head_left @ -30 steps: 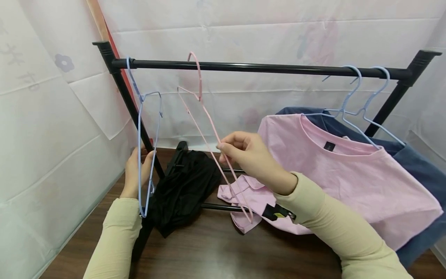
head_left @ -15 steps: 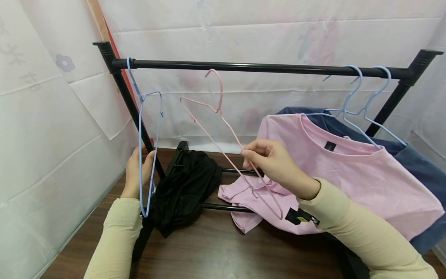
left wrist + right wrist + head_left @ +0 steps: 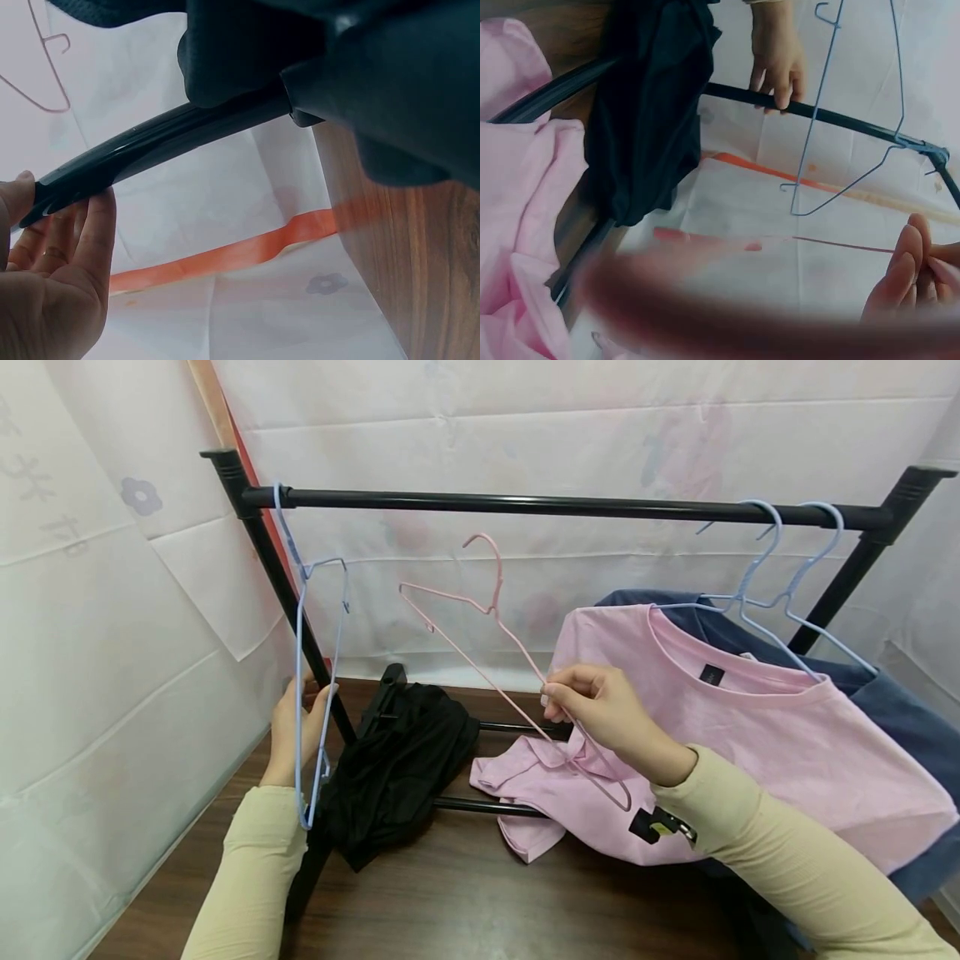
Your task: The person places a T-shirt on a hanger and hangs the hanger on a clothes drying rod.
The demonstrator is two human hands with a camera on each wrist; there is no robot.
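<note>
My right hand (image 3: 600, 714) pinches the lower part of a pink wire hanger (image 3: 498, 583) between thumb and fingers. The hanger is tilted, its hook below the rack's top rail (image 3: 525, 505) in the head view and nothing on it. At the left, my left hand (image 3: 288, 731) grips the rack's slanted black post (image 3: 172, 135), thumb on one side and fingers on the other in the left wrist view. A blue hanger (image 3: 299, 627) hangs bare from the rail in front of that hand. In the right wrist view, a blurred pink band crosses the foreground.
A pink T-shirt (image 3: 675, 710) and a dark blue garment (image 3: 907, 710) hang on blue hangers at the right. Black cloth (image 3: 405, 760) and another pink garment (image 3: 600, 827) lie over the lower bars, above the brown wood table (image 3: 465, 893). White sheets (image 3: 525, 443) stand behind.
My right hand has moved right and slightly down with the pink hanger, whose hook went from overlapping the rail to below it. The left hand keeps its grip on the post.
</note>
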